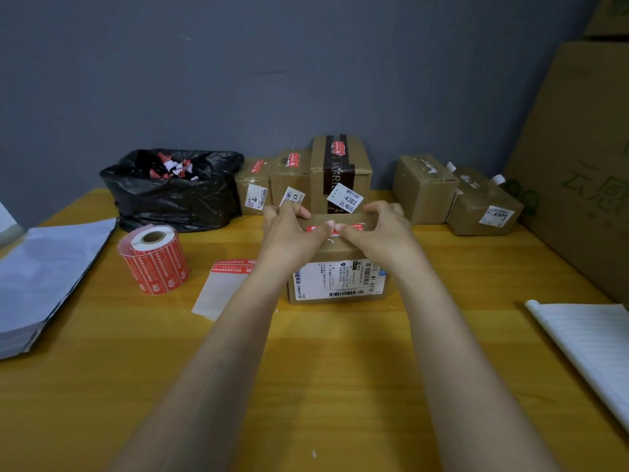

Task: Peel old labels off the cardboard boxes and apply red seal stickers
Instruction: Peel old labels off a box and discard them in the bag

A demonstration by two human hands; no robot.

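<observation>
A small cardboard box (337, 253) stands mid-table with a white shipping label (340, 279) on its near side. A red seal sticker (335, 229) lies across its top. My left hand (289, 229) and my right hand (377, 229) rest on the box top, thumbs pressed on the sticker, fingers curled over the far edge. A roll of red seal stickers (153, 262) stands to the left. A backing strip (221, 287) with one red sticker lies beside the box.
Three stickered boxes (303, 178) line the back wall, two more boxes (452, 195) at the right. A black bag (173, 192) holds sticker scraps. Grey mailers (44, 277) lie left, white paper (592, 342) right, large cartons (578, 158) far right.
</observation>
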